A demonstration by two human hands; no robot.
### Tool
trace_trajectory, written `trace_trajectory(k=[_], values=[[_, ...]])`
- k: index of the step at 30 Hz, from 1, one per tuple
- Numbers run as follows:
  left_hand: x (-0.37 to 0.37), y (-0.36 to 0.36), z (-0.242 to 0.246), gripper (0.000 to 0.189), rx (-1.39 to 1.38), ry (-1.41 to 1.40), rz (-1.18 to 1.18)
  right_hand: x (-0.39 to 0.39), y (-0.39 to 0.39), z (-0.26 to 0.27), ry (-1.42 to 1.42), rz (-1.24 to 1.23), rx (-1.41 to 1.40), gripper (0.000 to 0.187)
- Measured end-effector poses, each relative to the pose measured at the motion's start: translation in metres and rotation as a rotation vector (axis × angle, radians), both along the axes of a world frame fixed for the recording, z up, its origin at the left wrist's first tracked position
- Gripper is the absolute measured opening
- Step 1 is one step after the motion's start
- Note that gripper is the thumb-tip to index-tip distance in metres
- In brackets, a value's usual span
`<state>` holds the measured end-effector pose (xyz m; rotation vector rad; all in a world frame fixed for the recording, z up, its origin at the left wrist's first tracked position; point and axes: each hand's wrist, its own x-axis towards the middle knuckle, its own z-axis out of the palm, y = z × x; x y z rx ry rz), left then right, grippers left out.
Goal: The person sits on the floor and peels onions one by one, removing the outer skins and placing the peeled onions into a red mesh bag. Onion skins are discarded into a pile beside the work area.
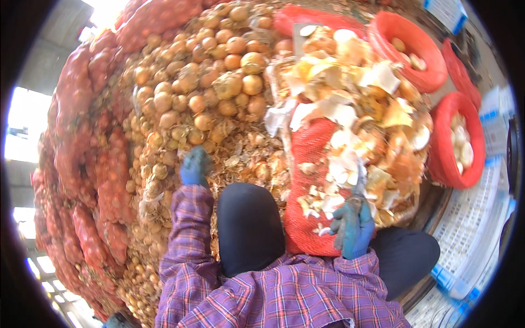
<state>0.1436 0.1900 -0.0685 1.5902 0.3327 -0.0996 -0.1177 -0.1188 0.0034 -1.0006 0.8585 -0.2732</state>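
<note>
My left hand (195, 166), in a blue-green work glove, reaches to the near edge of a large heap of unpeeled onions (228, 85). It is blurred, and I cannot tell whether its fingers hold anything. In my right hand (353, 228), gloved the same way, is a knife (360, 180) with its blade pointing away from me. Beneath that hand lies a red mesh sack (309, 172), strewn with white onion trimmings (322, 205). Beyond the knife rises a pile of onion skins and pale peelings (379, 123).
Two red mesh bags with rolled rims (441, 78) (437, 135) hold peeled onions (461, 145) at the right. White-and-blue plastic crates (467, 229) stand along that side. Full red mesh sacks (74, 143) are stacked on the left. My bent knee (250, 227) rises between my hands.
</note>
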Motion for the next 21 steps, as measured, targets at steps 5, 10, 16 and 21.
trace_trajectory(k=[5,10,16,21], values=[[-0.070,0.077,-0.148,0.032,0.241,0.345,0.028,0.025,0.010,-0.022,0.080,-0.009,-0.247,0.047],[-0.010,0.040,-0.123,0.049,0.915,0.029,-0.157,0.026,0.012,-0.039,0.222,0.006,-0.379,0.048],[0.161,0.053,-0.140,0.060,1.035,-0.472,-0.181,0.032,0.020,-0.051,0.108,-0.046,-0.522,0.021],[0.197,0.012,-0.107,0.073,1.458,0.030,-0.268,0.021,0.012,-0.058,0.093,-0.086,-0.602,0.032]])
